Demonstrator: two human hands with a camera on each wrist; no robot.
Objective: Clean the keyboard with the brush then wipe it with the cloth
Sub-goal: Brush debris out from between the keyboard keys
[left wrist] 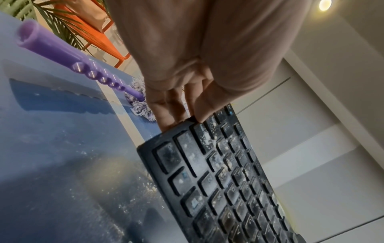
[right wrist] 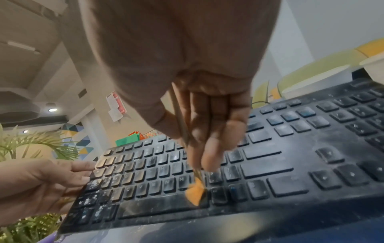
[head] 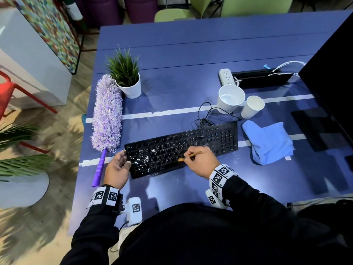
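- The fingers (right wrist: 209,148) of the right hand (head: 200,161) are pinched together on the thin handle of the brush (right wrist: 195,190); its orange bristles are pressed onto the bottom key rows of the keyboard (head: 191,146), right of the space bar.
- The keyboard's left end is gripped by the left hand (head: 116,169), fingers curled behind the edge and thumb on top, seemingly to stop it sliding under the strokes.
- White crumbs are clustered on the left keys, so brushing is judged unfinished.
- The cloth (head: 267,142) is left lying just right of the keyboard, untouched, within reach for wiping.
- The keyboard is set askew on the table (head: 191,54); bare surface is left along its near edge for crumbs.
- A duster (head: 107,115) lies close to the left, two cups (head: 231,100) behind.
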